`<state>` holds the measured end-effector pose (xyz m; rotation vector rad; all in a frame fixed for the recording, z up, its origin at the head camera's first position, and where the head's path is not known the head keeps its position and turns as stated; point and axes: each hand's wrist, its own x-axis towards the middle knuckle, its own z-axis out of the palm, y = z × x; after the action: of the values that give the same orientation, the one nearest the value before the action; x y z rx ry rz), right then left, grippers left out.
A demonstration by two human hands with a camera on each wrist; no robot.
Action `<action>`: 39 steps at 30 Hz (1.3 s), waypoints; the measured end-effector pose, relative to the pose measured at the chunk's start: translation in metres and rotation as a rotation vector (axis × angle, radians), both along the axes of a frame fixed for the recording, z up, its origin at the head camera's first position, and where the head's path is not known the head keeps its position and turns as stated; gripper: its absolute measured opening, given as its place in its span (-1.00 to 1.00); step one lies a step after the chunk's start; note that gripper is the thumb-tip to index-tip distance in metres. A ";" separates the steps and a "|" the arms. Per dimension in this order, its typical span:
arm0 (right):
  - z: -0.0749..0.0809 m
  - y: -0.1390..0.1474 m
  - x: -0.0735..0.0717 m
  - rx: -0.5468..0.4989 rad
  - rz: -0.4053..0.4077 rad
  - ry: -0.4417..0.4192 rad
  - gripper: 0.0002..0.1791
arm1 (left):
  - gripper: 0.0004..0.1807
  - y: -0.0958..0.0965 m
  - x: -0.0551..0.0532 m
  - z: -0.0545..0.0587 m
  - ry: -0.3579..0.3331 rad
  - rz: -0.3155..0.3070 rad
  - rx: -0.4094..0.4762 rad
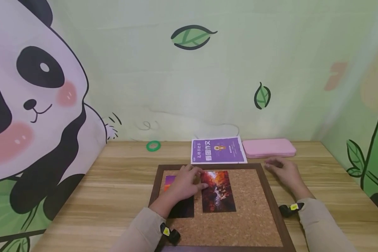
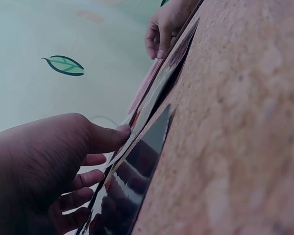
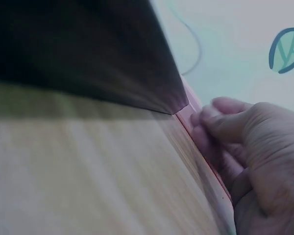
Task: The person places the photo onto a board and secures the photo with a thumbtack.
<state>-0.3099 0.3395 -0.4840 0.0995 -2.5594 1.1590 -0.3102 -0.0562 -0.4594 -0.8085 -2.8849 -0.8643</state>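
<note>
A cork board (image 1: 252,217) with a dark wooden frame lies on the table. On it is a photo of red autumn trees and a stream (image 1: 218,196). My left hand (image 1: 186,182) lies at that photo's upper left, its thumb touching the left edge; in the left wrist view the thumb (image 2: 110,138) rests on the photo. A second, purple-orange and dark photo (image 1: 184,208) is partly hidden beneath the left hand and forearm. My right hand (image 1: 285,171) is beside the frame's upper right corner, fingers loosely bent, with nothing visible in them.
Behind the board lies a purple booklet (image 1: 220,150), with a pink case (image 1: 269,147) to its right. A green tape roll (image 1: 153,146) sits at the table's back left. A wall with panda and leaf drawings stands behind the table.
</note>
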 end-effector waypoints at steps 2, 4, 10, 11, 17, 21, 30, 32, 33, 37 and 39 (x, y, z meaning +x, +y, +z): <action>0.003 -0.002 0.000 -0.023 0.005 0.002 -0.72 | -0.42 -0.001 0.000 0.000 0.025 0.002 -0.032; 0.009 -0.005 0.000 -0.053 0.042 0.013 -0.72 | -0.35 -0.002 0.000 0.000 0.034 0.005 -0.062; 0.043 -0.025 0.006 -0.070 0.228 0.004 -0.73 | -0.27 -0.001 0.002 -0.001 0.015 -0.001 -0.091; 0.051 -0.030 0.008 -0.062 0.249 -0.012 -0.73 | -0.27 -0.001 0.003 -0.001 0.014 -0.003 -0.091; 0.079 -0.086 0.008 -0.055 0.424 -0.102 -0.80 | -0.27 0.000 0.003 0.000 0.017 -0.010 -0.092; 0.079 -0.125 -0.005 0.003 0.554 -0.141 -0.86 | -0.27 -0.002 0.003 0.001 0.047 -0.037 -0.111; 0.051 -0.161 -0.028 0.086 0.672 -0.248 -0.91 | -0.28 -0.003 0.003 0.002 0.043 -0.087 -0.111; 0.046 -0.162 -0.027 0.067 0.672 -0.277 -0.92 | -0.27 -0.003 0.004 0.002 0.052 -0.091 -0.119; 0.044 -0.162 -0.026 0.055 0.667 -0.294 -0.92 | -0.26 -0.002 0.004 0.002 0.057 -0.091 -0.123; 0.040 -0.158 -0.023 0.010 0.635 -0.320 -0.95 | -0.23 -0.003 0.004 0.004 0.066 -0.093 -0.132; 0.038 -0.156 -0.023 -0.005 0.624 -0.316 -0.96 | -0.21 -0.004 0.004 0.004 0.064 -0.090 -0.137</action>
<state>-0.3326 0.1835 -0.4459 0.8245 -2.8979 1.4865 -0.3062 -0.0604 -0.4553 -0.9649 -2.8964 -0.6391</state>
